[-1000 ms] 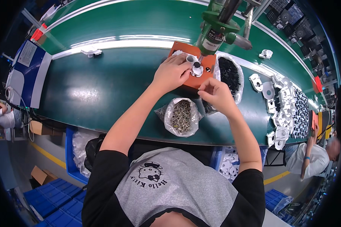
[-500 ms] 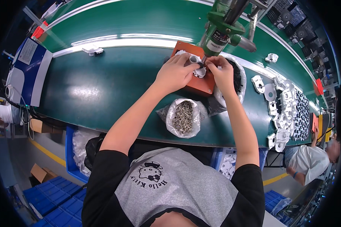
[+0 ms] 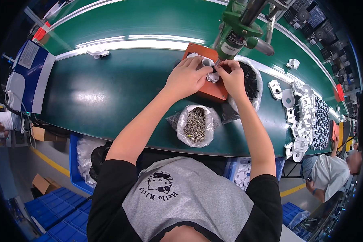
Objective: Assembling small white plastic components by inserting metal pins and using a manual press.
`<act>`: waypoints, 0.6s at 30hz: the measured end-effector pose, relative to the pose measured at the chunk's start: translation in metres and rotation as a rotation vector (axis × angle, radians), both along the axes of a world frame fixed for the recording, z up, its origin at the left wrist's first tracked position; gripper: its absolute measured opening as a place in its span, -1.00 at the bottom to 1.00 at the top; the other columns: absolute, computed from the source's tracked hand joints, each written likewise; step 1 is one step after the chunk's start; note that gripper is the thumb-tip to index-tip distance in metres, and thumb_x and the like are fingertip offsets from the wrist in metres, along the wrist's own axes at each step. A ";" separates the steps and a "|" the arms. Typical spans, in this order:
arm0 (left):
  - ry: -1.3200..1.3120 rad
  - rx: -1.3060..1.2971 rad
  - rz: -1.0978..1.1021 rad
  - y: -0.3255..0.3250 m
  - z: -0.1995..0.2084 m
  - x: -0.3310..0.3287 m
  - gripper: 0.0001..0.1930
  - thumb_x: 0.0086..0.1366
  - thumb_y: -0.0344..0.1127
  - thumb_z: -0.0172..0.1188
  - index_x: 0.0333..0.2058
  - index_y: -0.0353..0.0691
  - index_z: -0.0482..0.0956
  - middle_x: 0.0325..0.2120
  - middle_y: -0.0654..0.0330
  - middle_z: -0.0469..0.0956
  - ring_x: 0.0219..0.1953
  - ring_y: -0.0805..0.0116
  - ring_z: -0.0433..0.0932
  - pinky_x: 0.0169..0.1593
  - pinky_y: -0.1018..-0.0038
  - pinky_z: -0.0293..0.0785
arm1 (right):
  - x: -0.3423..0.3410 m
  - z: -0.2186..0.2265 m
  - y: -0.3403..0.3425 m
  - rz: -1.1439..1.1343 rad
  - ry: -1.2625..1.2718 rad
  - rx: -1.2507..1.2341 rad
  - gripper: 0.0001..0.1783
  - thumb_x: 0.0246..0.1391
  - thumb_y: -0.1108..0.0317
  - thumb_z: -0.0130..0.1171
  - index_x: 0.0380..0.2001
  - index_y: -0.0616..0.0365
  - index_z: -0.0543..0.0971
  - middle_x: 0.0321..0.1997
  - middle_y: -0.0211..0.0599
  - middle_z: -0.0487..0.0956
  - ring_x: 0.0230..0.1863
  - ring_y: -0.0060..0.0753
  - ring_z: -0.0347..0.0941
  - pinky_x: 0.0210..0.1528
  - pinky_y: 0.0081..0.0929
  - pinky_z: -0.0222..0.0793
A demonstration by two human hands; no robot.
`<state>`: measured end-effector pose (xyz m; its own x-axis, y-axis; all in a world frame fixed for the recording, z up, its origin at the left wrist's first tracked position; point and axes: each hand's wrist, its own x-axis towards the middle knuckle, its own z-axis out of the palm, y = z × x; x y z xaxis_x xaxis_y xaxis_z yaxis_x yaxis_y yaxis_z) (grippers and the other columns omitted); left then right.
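Observation:
A white plastic part sits on an orange block fixture, beneath the tip of a green machine head. My left hand is closed over the part's left side, its thumb and fingertips next to a round upright tube and a small black piece. My right hand pinches close under the machine's tip, at the right of the same part. What its fingertips hold is too small to make out. Nearer to me, an opened plastic bag of metal screws stands on the green table.
A clear bag of black pieces stands beside my right wrist. Several white plastic parts and rows of small dark pieces lie at the right. A blue-and-white machine stands far left. Another person sits at the right.
My right hand has shifted slightly left and its fingertips are closer to the white part. My left hand has stayed in place. The other person's arm has moved.

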<state>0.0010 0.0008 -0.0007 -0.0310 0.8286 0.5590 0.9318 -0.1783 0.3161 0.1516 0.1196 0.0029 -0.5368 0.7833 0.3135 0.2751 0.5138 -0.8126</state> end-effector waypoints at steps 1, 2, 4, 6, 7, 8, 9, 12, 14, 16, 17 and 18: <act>0.010 0.014 -0.007 0.000 0.000 0.000 -0.75 0.16 -0.31 0.12 -0.15 -0.01 0.55 -0.06 0.07 0.45 0.02 0.07 0.45 0.08 0.21 0.37 | 0.000 -0.001 0.000 -0.008 -0.007 0.028 -0.73 -0.08 0.35 0.30 -0.36 0.35 0.54 -0.25 -0.19 0.47 -0.23 -0.35 0.42 -0.09 -0.53 0.30; 0.019 0.027 -0.011 0.000 0.000 -0.001 -0.76 0.15 -0.29 0.12 -0.16 -0.04 0.55 -0.06 0.05 0.45 -0.01 0.04 0.46 0.06 0.21 0.39 | -0.001 0.000 -0.001 -0.007 -0.006 0.028 -0.73 -0.08 0.35 0.30 -0.36 0.35 0.54 -0.25 -0.19 0.47 -0.23 -0.35 0.42 -0.09 -0.53 0.30; 0.008 0.015 -0.021 0.000 -0.001 -0.003 -0.77 0.15 -0.29 0.12 -0.18 -0.07 0.53 -0.07 0.05 0.45 -0.01 0.04 0.47 0.06 0.21 0.38 | 0.000 0.003 -0.005 -0.009 -0.027 0.038 -0.74 -0.07 0.36 0.29 -0.35 0.32 0.56 -0.26 -0.19 0.50 -0.19 -0.34 0.44 -0.07 -0.51 0.31; -0.002 0.004 -0.032 0.000 -0.001 -0.003 -0.78 0.15 -0.29 0.12 -0.19 -0.09 0.52 -0.07 0.05 0.45 -0.01 0.05 0.47 0.07 0.20 0.38 | 0.003 -0.004 -0.005 0.026 0.005 0.123 -0.79 -0.09 0.37 0.28 -0.37 0.26 0.59 -0.26 -0.22 0.55 -0.18 -0.28 0.44 -0.06 -0.43 0.31; -0.012 -0.009 -0.025 0.001 -0.001 -0.003 -0.79 0.15 -0.30 0.13 -0.21 -0.11 0.49 -0.06 0.08 0.45 0.00 0.05 0.45 0.08 0.20 0.37 | 0.004 -0.006 -0.005 0.062 0.037 0.208 -0.83 -0.12 0.39 0.27 -0.39 0.19 0.63 -0.27 -0.24 0.60 -0.16 -0.21 0.45 -0.05 -0.35 0.30; -0.022 -0.023 -0.017 0.001 -0.001 -0.002 -0.80 0.14 -0.31 0.14 -0.23 -0.14 0.46 -0.05 0.11 0.45 0.02 0.06 0.44 0.10 0.19 0.35 | 0.006 -0.006 -0.008 0.061 0.036 0.207 -0.83 -0.12 0.39 0.27 -0.39 0.19 0.63 -0.27 -0.24 0.60 -0.16 -0.21 0.45 -0.05 -0.35 0.30; -0.023 -0.024 -0.019 0.000 0.000 -0.001 -0.80 0.14 -0.31 0.14 -0.23 -0.14 0.46 -0.05 0.11 0.45 0.02 0.06 0.44 0.10 0.19 0.35 | 0.007 -0.005 -0.011 0.072 0.029 0.246 -0.83 -0.10 0.39 0.26 -0.37 0.18 0.63 -0.23 -0.26 0.60 -0.11 -0.20 0.44 0.00 -0.33 0.26; -0.032 -0.022 -0.024 -0.001 0.002 -0.001 -0.79 0.14 -0.31 0.14 -0.22 -0.14 0.47 -0.04 0.10 0.45 0.02 0.05 0.44 0.11 0.18 0.34 | 0.013 -0.003 -0.016 0.079 -0.037 0.389 -0.80 -0.07 0.38 0.23 -0.31 0.15 0.63 -0.14 -0.28 0.59 -0.01 -0.18 0.40 0.09 -0.32 0.19; -0.005 -0.013 -0.020 0.000 0.000 -0.002 -0.79 0.14 -0.31 0.14 -0.22 -0.13 0.47 -0.04 0.10 0.45 0.02 0.05 0.44 0.12 0.19 0.34 | 0.018 -0.001 -0.021 0.079 -0.097 0.492 -0.78 -0.05 0.37 0.22 -0.28 0.15 0.63 -0.10 -0.27 0.58 0.03 -0.17 0.38 0.13 -0.31 0.16; -0.004 0.011 -0.016 0.000 -0.003 -0.003 -0.81 0.14 -0.30 0.14 -0.23 -0.13 0.50 -0.05 0.07 0.45 -0.01 0.04 0.46 0.10 0.20 0.36 | 0.023 0.002 -0.026 0.096 -0.181 0.518 -0.77 -0.02 0.35 0.19 -0.25 0.14 0.62 -0.03 -0.23 0.55 0.08 -0.16 0.36 0.15 -0.27 0.17; -0.005 0.035 -0.019 0.001 -0.004 -0.002 -0.82 0.14 -0.30 0.13 -0.25 -0.12 0.52 -0.06 0.04 0.46 -0.03 0.04 0.47 0.09 0.21 0.37 | 0.027 0.000 -0.023 0.096 -0.184 0.518 -0.77 -0.02 0.35 0.19 -0.25 0.14 0.62 -0.03 -0.23 0.55 0.08 -0.16 0.36 0.15 -0.27 0.17; -0.009 0.035 -0.020 0.001 -0.004 -0.002 -0.82 0.14 -0.30 0.13 -0.25 -0.12 0.52 -0.06 0.04 0.46 -0.03 0.04 0.47 0.09 0.21 0.37 | 0.033 -0.003 -0.017 0.092 -0.122 0.440 -0.76 0.00 0.35 0.18 -0.22 0.14 0.61 -0.01 -0.20 0.54 0.09 -0.15 0.36 0.15 -0.27 0.18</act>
<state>-0.0011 0.0018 -0.0047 -0.0200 0.8090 0.5875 0.9254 -0.2076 0.3172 0.1845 0.1028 -0.0005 -0.6518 0.5369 0.5357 0.2920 0.8295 -0.4760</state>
